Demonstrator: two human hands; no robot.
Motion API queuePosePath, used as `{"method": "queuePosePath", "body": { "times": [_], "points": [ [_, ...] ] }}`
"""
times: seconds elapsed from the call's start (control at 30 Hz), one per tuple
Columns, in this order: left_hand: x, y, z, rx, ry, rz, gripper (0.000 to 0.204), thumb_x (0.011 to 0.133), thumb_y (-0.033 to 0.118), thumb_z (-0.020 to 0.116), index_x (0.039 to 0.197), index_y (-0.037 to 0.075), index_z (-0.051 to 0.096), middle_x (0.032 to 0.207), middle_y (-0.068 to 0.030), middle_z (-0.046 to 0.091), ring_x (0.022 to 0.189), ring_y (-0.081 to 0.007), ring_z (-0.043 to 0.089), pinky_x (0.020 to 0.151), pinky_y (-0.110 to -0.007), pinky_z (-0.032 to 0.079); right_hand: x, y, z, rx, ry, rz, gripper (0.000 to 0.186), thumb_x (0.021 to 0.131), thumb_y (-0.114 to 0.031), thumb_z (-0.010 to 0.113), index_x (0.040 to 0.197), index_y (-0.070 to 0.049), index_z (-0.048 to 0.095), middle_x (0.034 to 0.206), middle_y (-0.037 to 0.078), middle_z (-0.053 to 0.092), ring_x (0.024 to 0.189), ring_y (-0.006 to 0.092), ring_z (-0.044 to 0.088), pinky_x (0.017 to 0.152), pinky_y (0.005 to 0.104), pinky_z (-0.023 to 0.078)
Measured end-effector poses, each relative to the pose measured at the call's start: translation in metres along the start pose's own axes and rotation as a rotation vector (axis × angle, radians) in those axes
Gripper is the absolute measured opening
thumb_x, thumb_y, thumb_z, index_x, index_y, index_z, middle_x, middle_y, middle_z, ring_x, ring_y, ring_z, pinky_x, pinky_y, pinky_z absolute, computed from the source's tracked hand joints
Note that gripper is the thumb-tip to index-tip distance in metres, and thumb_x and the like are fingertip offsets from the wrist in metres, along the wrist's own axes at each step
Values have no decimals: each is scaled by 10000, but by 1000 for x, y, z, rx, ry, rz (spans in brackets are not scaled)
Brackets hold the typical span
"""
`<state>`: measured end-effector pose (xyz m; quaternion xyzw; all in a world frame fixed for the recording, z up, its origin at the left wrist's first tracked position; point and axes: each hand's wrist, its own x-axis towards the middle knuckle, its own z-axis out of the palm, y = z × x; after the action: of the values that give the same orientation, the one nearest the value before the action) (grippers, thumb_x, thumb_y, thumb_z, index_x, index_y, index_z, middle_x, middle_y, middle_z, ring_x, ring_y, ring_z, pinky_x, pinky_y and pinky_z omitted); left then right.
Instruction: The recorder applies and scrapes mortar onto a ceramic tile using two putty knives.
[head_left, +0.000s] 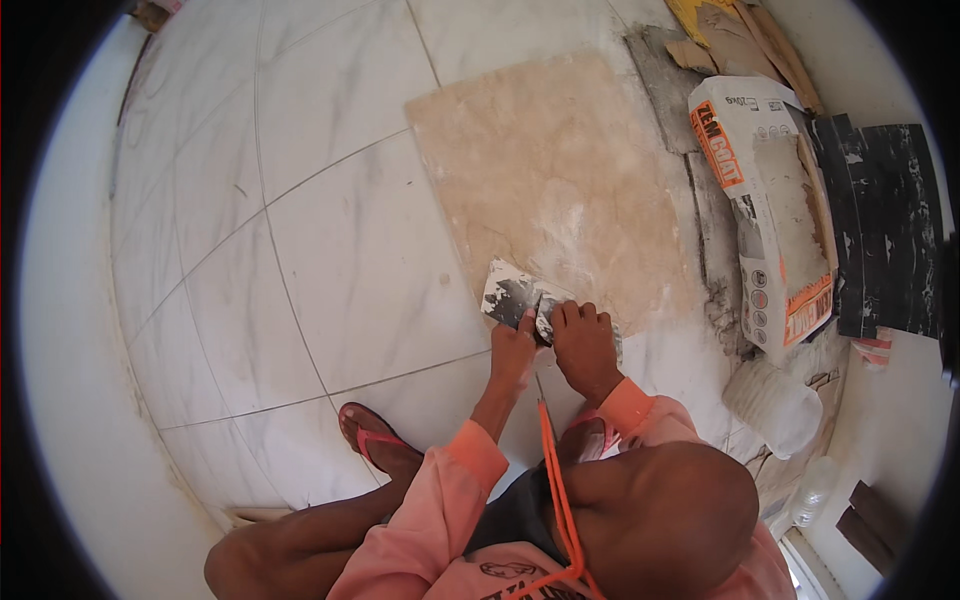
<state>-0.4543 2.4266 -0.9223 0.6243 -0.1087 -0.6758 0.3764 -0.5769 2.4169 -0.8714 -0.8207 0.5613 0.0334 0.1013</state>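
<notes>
My left hand (512, 352) is closed on a putty knife (508, 291) whose dark blade is smeared with white filler. Close beside it, my right hand (588, 348) grips a second flat scraper (553, 302), also coated white; its edge shows on both sides of my fingers. The two blades meet or overlap in front of my fingers; I cannot tell whether they touch. Both tools are over the near edge of a beige board or sheet (555, 160) with whitish powdery smears, which lies on the tiled floor. My fingers hide the handles.
An open paper bag (790, 210) of grey-white powder lies at the right. Behind it are black strips (890, 230) against the wall. A translucent plastic container (772, 405) and a plastic bottle (815, 490) lie nearer. An orange cord (552, 460) hangs between my arms.
</notes>
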Motion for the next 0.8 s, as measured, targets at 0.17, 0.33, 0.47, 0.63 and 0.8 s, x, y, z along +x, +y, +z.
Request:
{"method": "queuePosePath", "body": {
  "times": [0.17,0.33,0.47,0.63,0.8],
  "points": [
    [-1,8,3,-60,6,3,210,1014,189,526,932,20,622,807,-14,610,685,-111,595,585,-295,509,-7,-2,5,-10,-2,6,310,734,-117,653,1024,-27,589,1001,110,552,907,270,547,743,406,431],
    [-2,4,2,8,29,0,284,993,212,570,797,9,598,716,-4,558,622,-93,522,534,-290,481,6,6,-4,25,-16,21,338,736,-86,643,1054,-11,561,1011,120,558,911,286,555,730,419,442],
    [0,9,5,-32,22,-16,311,989,215,578,744,24,590,684,8,533,605,-85,507,534,-281,476,-5,0,0,9,-12,17,335,737,-82,640,1056,-15,560,997,118,552,903,283,557,727,413,444],
    [1,-1,-3,8,-35,-5,232,1008,173,531,883,2,628,818,-30,618,694,-105,593,589,-291,515,1,8,1,12,-53,23,408,752,-87,633,1140,4,545,1027,126,563,912,286,561,721,420,447],
    [5,-2,-4,32,-37,-6,208,1006,174,535,918,11,629,830,-21,621,696,-104,600,592,-290,513,-13,-1,1,-7,21,19,571,747,-82,648,1289,13,498,1010,124,565,914,289,559,730,408,447]
  ]
}}
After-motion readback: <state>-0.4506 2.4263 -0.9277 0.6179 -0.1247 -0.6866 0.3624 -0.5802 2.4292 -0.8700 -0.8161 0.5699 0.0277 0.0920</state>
